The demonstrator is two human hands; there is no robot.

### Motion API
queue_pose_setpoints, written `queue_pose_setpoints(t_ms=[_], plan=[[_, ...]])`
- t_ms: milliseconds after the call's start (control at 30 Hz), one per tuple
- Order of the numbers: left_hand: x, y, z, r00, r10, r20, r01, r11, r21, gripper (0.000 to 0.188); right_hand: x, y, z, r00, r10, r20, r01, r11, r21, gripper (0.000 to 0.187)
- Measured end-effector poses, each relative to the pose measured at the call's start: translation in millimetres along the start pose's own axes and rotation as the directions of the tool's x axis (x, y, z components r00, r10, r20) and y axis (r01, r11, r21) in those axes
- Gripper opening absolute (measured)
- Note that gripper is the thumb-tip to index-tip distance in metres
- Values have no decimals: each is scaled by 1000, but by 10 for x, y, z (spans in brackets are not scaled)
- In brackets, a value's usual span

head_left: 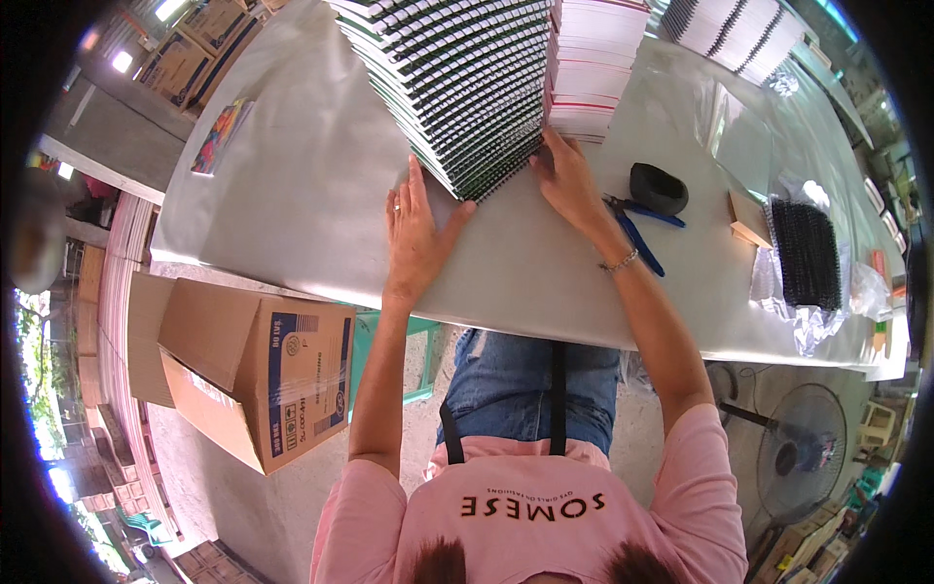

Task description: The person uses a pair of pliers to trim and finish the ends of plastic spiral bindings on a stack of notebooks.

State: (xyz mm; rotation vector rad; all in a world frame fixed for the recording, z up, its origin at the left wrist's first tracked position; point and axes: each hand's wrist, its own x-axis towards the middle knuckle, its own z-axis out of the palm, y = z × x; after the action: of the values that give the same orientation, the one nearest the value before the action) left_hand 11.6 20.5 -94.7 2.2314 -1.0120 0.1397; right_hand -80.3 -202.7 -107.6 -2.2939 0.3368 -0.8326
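Observation:
A tall stack of spiral-bound notebooks (467, 97) stands on the table, its dark binding coils and white page edges facing me. At the lower left of the stack, my left hand (418, 229) lies with its fingers stretched out and apart. Its fingertips and thumb touch the bottom edge; a ring shows on one finger. My right hand (567, 185) rests against the lower right corner, fingers extended, with some fingertips hidden by the stack. A second pile with white and pink page edges (589, 68) stands directly behind it on the right.
On the table (321, 214) to the right lie blue-handled pliers (642, 229), a black bowl-shaped holder (659, 189) and black binding coils (806, 255) on plastic. More bound books (730, 34) stand far right. An open cardboard box (263, 370) sits lower left; a fan (803, 453) lower right.

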Motion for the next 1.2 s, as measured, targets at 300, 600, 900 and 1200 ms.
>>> queue_pose_setpoints(t_ms=[300, 600, 900, 1200], plan=[[-16, 16, -6, 1000, -15, 14, 15, 1000, -27, 99, -10, 28, 37, 994, -85, -65, 81, 995, -53, 51], [-10, 27, -15, 1000, -18, 18, 19, 999, -28, 99, -29, 19, 20, 993, -106, -52, 101, 992, -78, 45], [-13, -68, 19, 999, 46, -13, -46, 999, 1, 98, -20, 40, 49, 988, -135, -71, 129, 988, -79, 44], [-85, -33, 50, 997, 78, -18, -77, 995, 58, 89, -14, 86, 68, 987, -124, -100, 118, 991, -62, 44]])
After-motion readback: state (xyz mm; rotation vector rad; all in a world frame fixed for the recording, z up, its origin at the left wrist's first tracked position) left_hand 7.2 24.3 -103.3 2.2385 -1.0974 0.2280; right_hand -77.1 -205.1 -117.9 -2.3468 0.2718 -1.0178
